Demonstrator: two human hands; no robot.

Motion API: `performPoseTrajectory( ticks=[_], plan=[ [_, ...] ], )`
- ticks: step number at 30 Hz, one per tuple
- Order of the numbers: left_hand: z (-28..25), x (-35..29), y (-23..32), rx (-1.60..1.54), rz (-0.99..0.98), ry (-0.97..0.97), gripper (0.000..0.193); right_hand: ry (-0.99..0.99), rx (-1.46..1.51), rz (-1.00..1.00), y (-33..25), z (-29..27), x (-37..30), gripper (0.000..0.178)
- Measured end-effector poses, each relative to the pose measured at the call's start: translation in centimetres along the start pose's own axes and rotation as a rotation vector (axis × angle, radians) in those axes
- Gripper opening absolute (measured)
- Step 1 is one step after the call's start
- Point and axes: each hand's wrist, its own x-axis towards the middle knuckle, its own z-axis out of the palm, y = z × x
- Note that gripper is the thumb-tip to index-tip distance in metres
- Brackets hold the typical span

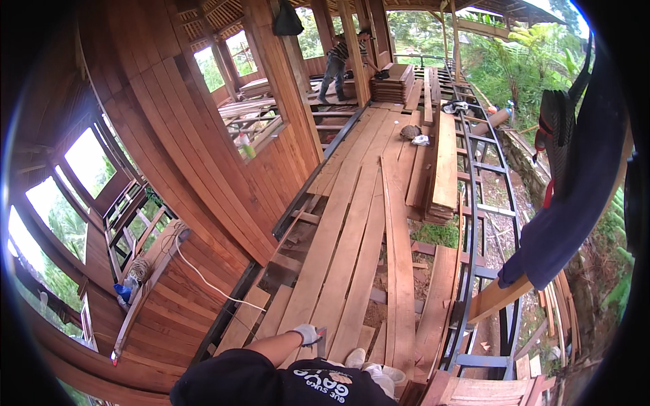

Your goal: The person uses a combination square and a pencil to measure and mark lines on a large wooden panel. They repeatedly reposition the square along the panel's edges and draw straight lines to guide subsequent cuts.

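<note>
- Floorboards (325,271), brown, laid lengthwise: run ahead of you and lie beneath your reach. Seams stand unevenly open; a board left unfixed could slide or tip if you load its edge.
- Steel frame (496,210), dark, ladder-like, right of the boards: open between its rungs. A step too far right could drop your foot through.
- Plank stack (445,162), pale top piece, ahead and to the right: it stands near the deck's open side; a knock could slide the upper pieces off.
- Loose plank (401,291), long, tapering away from you, set askew: its near end lies by your feet. Your weight on it might make it roll or shift.
- Floor gap (377,313), soil showing, left of that plank: a foot or dropped item could fall in.
- White cable (230,298), trailing from the left onto the boards: could snag your forearm or a moved board.
- Left hand (307,334), pale glove, low over the boards: you cannot tell here whether its grip is closed. Your right hand is out of view.
- Small tool (321,342), grey and red, kind unclear, at the left fingertips: a loose grip could let it slip into a seam.
</note>
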Motion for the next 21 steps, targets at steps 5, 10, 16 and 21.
performPoseTrajectory(
  ticks=[5,10,16,21],
  plan=[
    [-2.1,-2.1,3.1,-0.004,-0.025,0.021,0.043,0.002,0.014,0.004,-0.9,-1.5,0.6,0.067],
    [-1.0,-2.3,2.1,0.049,-0.081,0.291,0.045,-0.027,0.001,-0.014,-1.3,-2.7,0.8,0.067],
    [0.1,-1.2,0.1,-0.109,-0.112,0.456,0.04,-0.07,-0.011,-0.008,-2.4,-4.3,1.0,0.067],
    [-6.0,-1.0,4.7,-0.161,0.114,0.634,0.034,-0.105,0.016,0.027,-3.1,-4.9,1.6,0.069]
  ],
)
